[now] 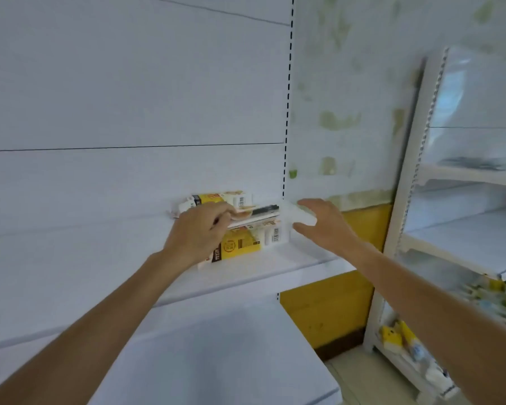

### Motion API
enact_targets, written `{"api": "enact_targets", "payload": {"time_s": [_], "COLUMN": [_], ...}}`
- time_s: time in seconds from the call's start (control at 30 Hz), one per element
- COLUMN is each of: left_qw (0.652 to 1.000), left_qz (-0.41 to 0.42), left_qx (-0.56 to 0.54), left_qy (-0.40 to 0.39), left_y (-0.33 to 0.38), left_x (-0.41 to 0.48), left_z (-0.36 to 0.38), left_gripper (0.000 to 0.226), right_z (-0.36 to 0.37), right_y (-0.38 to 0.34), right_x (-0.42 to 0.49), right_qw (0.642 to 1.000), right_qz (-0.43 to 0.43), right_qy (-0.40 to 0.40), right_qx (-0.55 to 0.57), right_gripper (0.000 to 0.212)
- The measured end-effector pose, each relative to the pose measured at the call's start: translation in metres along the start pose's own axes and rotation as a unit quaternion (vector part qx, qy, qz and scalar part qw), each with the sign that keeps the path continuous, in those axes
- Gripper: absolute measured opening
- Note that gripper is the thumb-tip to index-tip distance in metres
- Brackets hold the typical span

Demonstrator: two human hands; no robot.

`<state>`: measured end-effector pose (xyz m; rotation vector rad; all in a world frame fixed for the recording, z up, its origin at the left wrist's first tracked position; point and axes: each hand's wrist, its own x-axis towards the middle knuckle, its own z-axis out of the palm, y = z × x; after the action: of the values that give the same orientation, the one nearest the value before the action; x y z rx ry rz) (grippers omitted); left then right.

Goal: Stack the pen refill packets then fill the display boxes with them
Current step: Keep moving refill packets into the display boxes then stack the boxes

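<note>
Left hand: fingers curled, gripping a thin bundle of refill packets by its left end. The bundle lies flat, its long side running left to right, over the top of the display box.

Right hand: clasps the right end of the display box, thumb below and fingers over the top edge.

Display box: clear plastic, standing on the white shelf near its right end. Contents: yellow-and-white packs with barcodes toward the right; count not readable. The left hand covers the box's left part.

Rear pack: yellow and white, just behind the held bundle, close to the back panel; whether it touches the panel cannot be told.

Fixture: white panelled back with a slotted upright at its right edge. A wider lower shelf, white, juts out beneath.

Room: pale wall with faded green blotches, a yellow panel along its foot, light floor.

Right side: second shelving unit, white, blurred, with small goods in yellow on its low tiers. The right forearm crosses in front of it.
</note>
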<state>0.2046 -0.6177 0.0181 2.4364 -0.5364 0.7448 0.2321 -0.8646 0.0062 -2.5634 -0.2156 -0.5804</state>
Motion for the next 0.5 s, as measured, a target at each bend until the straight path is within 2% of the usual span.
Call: {"api": "enact_targets", "payload": {"time_s": [0.13,0.23,0.3,0.4,0.5], "left_qw": [0.993,0.985,0.98,0.978,0.978], "left_qz": [-0.1,-0.163,-0.193,-0.204,-0.196], "left_qx": [0.029,0.04,0.043,0.047,0.044], "left_qy": [0.052,0.028,0.004,-0.022,-0.047], "left_y": [-0.049,-0.082,-0.096,-0.11,-0.113], "left_x": [-0.013,-0.031,-0.042,-0.05,-0.05], "left_z": [-0.037,-0.056,-0.063,-0.066,-0.06], "left_gripper": [0.015,0.012,0.015,0.021,0.023], "right_z": [0.028,0.05,0.061,0.068,0.07], "right_y": [-0.023,-0.03,-0.026,-0.022,-0.02], "right_x": [0.02,0.023,0.024,0.027,0.029], "right_qw": [0.995,0.99,0.989,0.988,0.987], "right_qz": [-0.089,-0.119,-0.123,-0.144,-0.15], "right_qy": [-0.04,-0.082,-0.065,-0.029,-0.034], "right_qx": [-0.003,0.005,0.042,0.044,0.048], "right_gripper": [0.056,0.046,0.041,0.04,0.039]}}
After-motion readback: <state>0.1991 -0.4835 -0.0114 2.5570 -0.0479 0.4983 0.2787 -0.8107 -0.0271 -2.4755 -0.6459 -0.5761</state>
